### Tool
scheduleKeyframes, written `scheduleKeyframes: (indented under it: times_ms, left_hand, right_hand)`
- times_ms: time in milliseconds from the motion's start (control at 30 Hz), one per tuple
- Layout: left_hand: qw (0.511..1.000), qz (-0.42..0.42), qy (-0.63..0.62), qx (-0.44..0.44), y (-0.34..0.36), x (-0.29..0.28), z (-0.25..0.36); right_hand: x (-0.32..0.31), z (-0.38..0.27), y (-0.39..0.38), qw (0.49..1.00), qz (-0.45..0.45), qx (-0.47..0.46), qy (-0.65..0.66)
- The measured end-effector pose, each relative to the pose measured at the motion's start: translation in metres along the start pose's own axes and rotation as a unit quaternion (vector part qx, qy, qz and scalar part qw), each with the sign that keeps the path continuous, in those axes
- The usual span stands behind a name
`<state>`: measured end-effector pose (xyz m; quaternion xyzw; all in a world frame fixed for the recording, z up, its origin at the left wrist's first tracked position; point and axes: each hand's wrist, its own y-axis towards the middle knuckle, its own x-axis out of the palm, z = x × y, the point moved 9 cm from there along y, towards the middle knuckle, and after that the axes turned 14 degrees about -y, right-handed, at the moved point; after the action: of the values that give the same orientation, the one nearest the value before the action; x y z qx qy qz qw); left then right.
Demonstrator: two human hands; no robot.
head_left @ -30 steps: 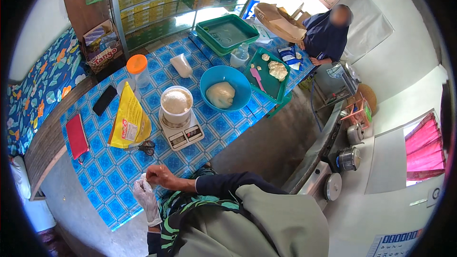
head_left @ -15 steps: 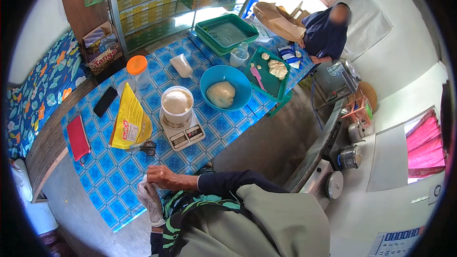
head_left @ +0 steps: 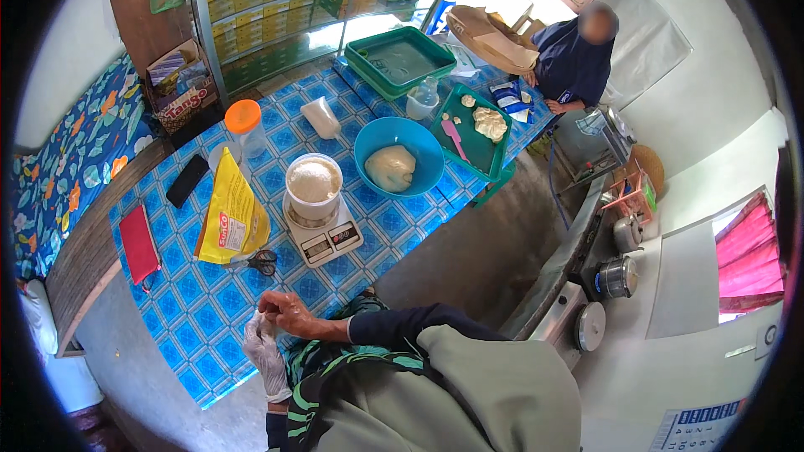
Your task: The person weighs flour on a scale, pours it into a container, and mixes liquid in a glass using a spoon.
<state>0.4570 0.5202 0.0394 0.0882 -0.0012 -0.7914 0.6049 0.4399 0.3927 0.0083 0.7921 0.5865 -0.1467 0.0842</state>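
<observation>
Tearing is being risked while the thin glove (head_left: 266, 357) on the left hand (head_left: 268, 362) is being pinched tight in the right hand's (head_left: 289, 315) closed grip, scissors (head_left: 263, 261) lying just beyond on the tabletop (head_left: 201, 318).

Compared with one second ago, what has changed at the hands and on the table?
The bare right hand has closed over the left hand in its thin white disposable glove, fingers tugging at the glove. The round blue plastic bowl of dough, white digital kitchen scale and yellow flour bag stayed put.
</observation>
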Motion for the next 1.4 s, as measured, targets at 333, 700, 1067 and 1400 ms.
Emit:
scheduleKeyframes:
  times_ms: [333, 700, 1067, 1400]
  left_hand:
    - [0.989, -0.093, -0.056, -0.096, 0.006, 0.0, -0.022]
    - [0.994, -0.062, -0.005, -0.094, 0.01, -0.003, -0.021]
    - [0.982, -0.016, -0.076, -0.175, 0.003, -0.005, -0.027]
    - [0.997, -0.015, -0.002, -0.073, 0.003, -0.003, -0.01]
  right_hand:
    - [-0.012, -0.035, -0.006, 0.948, 0.123, -0.262, -0.135]
    - [0.01, 0.002, 0.014, 0.99, -0.037, -0.104, -0.083]
    - [0.003, -0.011, 0.005, 0.986, -0.015, -0.135, -0.101]
    - [0.021, 0.013, 0.005, 0.996, -0.087, -0.011, -0.029]
